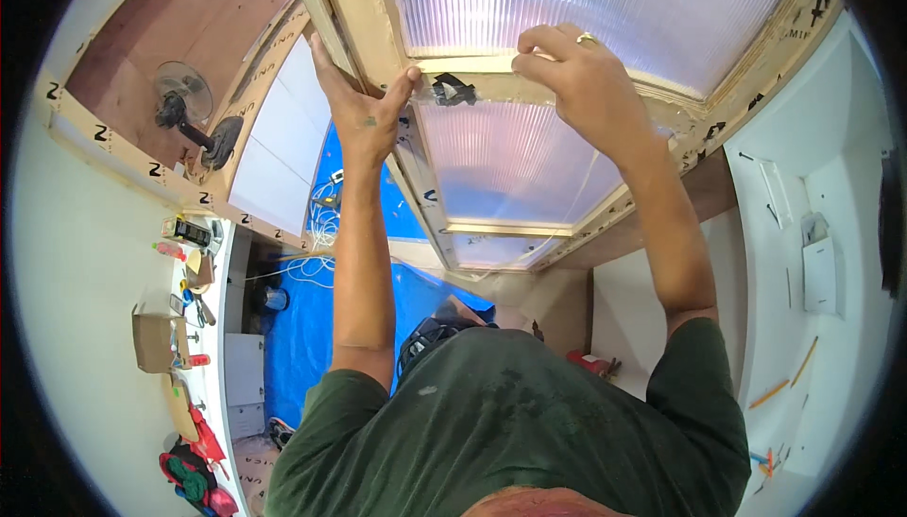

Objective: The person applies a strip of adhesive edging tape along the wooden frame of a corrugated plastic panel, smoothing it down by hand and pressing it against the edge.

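The left hand presses open-palmed, thumb spread, against a wooden frame bar beside the ribbed translucent panel. The right hand has its grip pinched on clear film at the far crossbar.

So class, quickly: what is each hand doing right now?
Left hand: open, pressed against the wooden frame.
Right hand: fingers curled, pinching at the frame's crossbar.
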Tool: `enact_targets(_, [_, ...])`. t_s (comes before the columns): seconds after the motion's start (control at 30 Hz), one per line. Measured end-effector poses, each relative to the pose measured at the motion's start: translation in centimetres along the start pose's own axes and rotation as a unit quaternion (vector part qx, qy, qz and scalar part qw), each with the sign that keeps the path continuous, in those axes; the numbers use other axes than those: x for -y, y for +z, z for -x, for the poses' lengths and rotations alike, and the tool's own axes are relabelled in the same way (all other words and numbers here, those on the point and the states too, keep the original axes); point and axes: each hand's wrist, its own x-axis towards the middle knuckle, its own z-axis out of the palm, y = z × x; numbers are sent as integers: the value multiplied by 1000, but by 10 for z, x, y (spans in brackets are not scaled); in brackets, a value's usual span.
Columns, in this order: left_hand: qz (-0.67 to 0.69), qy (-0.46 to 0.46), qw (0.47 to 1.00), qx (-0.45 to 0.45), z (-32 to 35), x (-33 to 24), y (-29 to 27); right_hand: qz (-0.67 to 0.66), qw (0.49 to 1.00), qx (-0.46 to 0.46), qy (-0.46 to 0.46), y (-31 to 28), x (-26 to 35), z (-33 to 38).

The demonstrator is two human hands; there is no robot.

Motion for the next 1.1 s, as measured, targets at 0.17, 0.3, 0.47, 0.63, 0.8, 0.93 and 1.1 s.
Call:
enact_targets(0.17, [-3,-6,1000,-10,1,2,0,36,998,31,-36,4,1,-7])
enact_targets(0.3, [-7,-7,1000,-21,1,4,1,61,997,-13,-38,21,0,-1])
enact_targets(0.47, [-15,-6,999,-30,3,4,1,140,987,-71,-39,40,6,1])
enact_targets(0.63, [-7,5,1000,-23,2,-7,3,152,983,-101,-3,50,13,1])
enact_targets(0.8, [-29,14,997,-68,8,4,3,143,988,-56,-21,43,9,-2])
enact_targets(0.93, [-169,88,972,-135,14,5,5,142,989,-36,-33,40,3,0])
enact_targets(1.1, [-314,313,890,-103,23,-2,8,136,990,-34,-10,42,9,-2])
